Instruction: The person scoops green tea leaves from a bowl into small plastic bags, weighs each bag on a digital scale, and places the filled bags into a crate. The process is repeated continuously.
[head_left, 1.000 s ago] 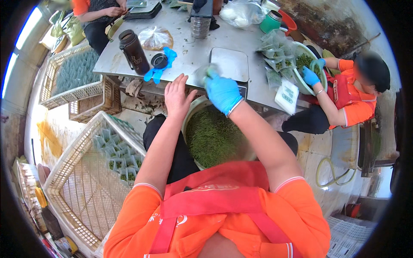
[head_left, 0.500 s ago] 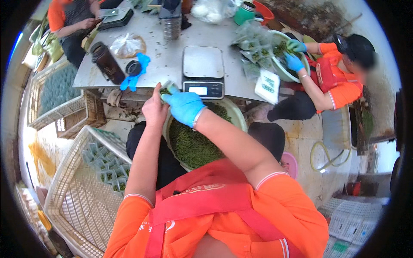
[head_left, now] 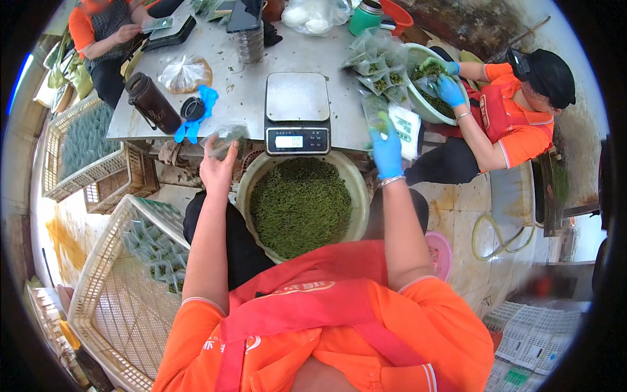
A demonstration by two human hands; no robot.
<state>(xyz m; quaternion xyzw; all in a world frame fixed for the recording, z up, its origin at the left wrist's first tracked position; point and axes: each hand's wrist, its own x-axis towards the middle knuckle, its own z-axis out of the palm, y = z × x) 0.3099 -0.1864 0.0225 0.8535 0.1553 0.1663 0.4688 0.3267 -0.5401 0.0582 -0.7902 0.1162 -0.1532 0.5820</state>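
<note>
The left hand [head_left: 219, 168] pinches a clear bag [head_left: 230, 135] of greens between thumb and fingers, the bag projecting toward 1 o'clock. The gloved right hand [head_left: 386, 151], at the tub's [head_left: 362, 199] 2 o'clock, shows an indeterminable grip.

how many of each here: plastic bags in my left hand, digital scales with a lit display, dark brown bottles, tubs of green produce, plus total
Plastic bag in left hand: 1
Digital scale, display lit: 1
Dark brown bottle: 1
Green-produce tubs: 2
Total: 5
</note>
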